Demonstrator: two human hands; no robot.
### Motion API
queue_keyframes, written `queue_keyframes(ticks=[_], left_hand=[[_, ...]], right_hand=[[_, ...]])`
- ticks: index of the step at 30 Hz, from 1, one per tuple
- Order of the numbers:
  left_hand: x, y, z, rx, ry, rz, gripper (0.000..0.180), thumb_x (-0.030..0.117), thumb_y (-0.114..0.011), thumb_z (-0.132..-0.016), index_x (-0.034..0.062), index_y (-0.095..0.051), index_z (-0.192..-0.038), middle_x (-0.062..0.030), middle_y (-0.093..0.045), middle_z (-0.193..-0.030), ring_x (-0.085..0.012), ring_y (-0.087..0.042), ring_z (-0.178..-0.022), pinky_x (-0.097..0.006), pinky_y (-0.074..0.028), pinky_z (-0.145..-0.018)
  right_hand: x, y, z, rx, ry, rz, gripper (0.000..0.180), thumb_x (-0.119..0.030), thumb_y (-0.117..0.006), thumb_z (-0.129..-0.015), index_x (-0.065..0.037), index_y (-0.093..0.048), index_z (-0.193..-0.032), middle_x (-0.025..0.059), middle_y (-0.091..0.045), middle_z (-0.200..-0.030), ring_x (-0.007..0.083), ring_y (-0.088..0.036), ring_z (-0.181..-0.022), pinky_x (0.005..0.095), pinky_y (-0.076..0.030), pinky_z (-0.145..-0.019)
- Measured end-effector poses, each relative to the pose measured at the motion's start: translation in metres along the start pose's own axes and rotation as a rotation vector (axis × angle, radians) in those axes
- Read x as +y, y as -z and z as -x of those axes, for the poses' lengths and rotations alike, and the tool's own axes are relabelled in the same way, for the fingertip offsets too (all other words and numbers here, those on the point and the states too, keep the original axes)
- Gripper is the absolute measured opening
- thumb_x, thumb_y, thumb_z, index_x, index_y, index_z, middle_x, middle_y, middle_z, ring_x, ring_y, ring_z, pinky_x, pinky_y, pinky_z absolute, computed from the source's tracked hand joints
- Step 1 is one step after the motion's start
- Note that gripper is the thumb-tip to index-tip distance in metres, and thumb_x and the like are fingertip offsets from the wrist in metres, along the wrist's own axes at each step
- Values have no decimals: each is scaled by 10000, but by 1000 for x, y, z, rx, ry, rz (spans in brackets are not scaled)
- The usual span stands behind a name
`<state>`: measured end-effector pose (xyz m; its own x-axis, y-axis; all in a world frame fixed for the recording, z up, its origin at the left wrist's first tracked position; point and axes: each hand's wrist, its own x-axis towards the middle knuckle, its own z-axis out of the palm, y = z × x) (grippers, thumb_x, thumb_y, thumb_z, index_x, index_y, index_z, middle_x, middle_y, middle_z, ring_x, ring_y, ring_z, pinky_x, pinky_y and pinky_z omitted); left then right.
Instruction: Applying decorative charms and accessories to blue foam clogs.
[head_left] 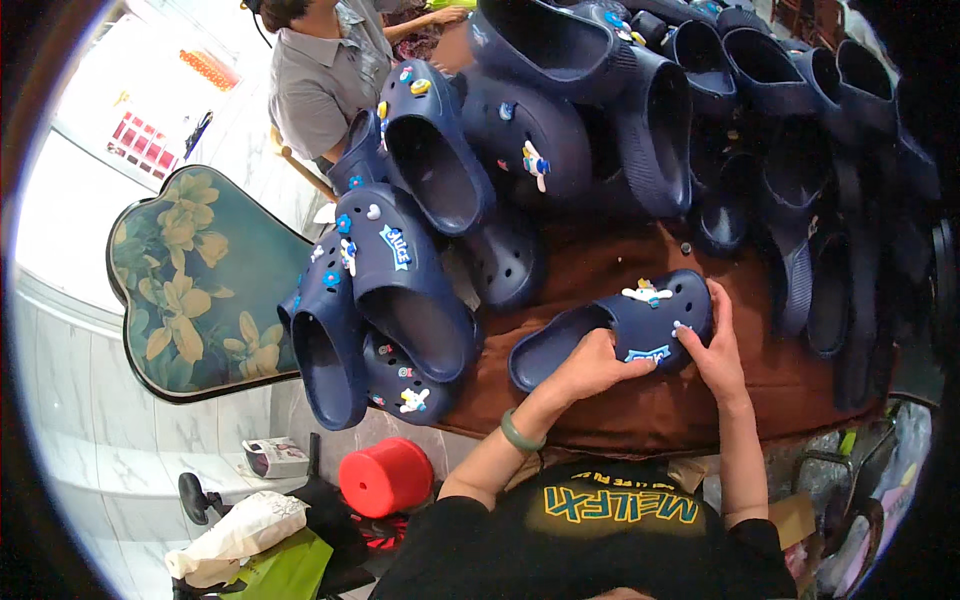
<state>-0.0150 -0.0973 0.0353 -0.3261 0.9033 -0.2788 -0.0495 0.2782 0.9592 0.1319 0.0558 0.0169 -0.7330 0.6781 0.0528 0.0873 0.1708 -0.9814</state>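
Observation:
A navy blue foam clog (638, 318) lies tilted on the brown cloth in front of me, its toe to the right. My left hand (598, 368) has its fingers inside the clog's opening, with the thumb against a blue lettered charm (648, 355). At the toe, my right hand (718, 345) is wrapped round the side, and its thumb presses by a small pale charm (682, 328). Higher on the clog's upper sits a white cartoon charm (647, 293). The fingertips of both hands are partly hidden by the clog.
Charm-decorated clogs (405, 270) are piled at the left of the brown-covered table (580, 262). Plain clogs (765, 70) are heaped at the far right. Beyond the pile sits another person (320, 80) in a grey shirt. A red stool (385, 477) stands on the floor at lower left.

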Motion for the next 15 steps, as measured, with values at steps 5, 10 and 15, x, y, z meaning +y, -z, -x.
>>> queue_keyframes(ticks=[5,10,15], left_hand=[[-13,-3,-9,34,-69,-33,447,159,-756,-767,-33,-595,-1138,-64,-649,-1032,-128,-590,-922,-290,-470,-850],[-11,-2,-3,-19,18,-43,459,165,-756,-768,-32,-589,-1148,-69,-639,-1060,-128,-576,-962,-296,-458,-883],[-7,-3,-3,-3,-38,-73,467,169,-762,-768,-24,-586,-1155,-61,-637,-1070,-134,-576,-982,-291,-450,-903]], right_hand=[[1,-4,-2,-8,28,-43,710,-6,-625,-781,-46,-278,-1400,149,-382,-1353,238,-385,-1266,338,-288,-1078],[3,-13,0,40,61,-10,636,42,-597,-747,-41,-366,-1334,134,-398,-1328,258,-384,-1266,339,-271,-1087],[16,-11,3,70,121,39,565,20,-595,-751,-47,-426,-1286,163,-357,-1385,291,-333,-1321,357,-243,-1106]])
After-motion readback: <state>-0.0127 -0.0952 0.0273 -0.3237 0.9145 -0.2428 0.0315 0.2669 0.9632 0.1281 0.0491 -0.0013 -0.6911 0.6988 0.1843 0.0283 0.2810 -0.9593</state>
